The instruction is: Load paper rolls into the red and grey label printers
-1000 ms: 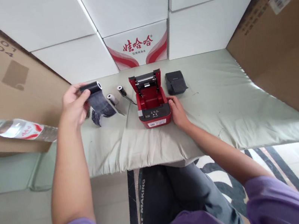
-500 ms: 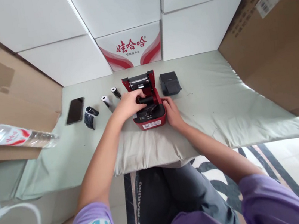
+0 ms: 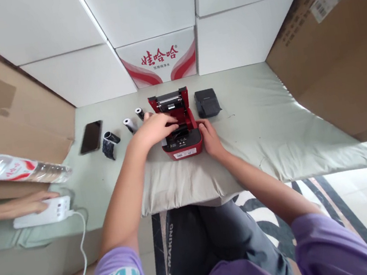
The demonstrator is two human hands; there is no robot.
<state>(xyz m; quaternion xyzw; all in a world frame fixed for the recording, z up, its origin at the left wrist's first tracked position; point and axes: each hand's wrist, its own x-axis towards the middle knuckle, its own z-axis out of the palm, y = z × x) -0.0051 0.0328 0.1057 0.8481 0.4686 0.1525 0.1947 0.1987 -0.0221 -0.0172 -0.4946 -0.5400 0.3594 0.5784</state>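
Where boxes [image 3: 246, 32] back pale cloth [image 3: 253, 119], left hand [image 3: 156, 129] and right hand [image 3: 210, 137] touch the printer [image 3: 183, 145], grips unclear.

The bare left hand [image 3: 156, 129] partly hides the boxy red-and-black plastic printer [image 3: 182, 145]; the white rectangular label [image 3: 185, 154] bears illegibly small print. The left edge crops the clear plastic bottle [image 3: 17, 169].

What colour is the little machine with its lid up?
The machine is red and black; the head view shows it.
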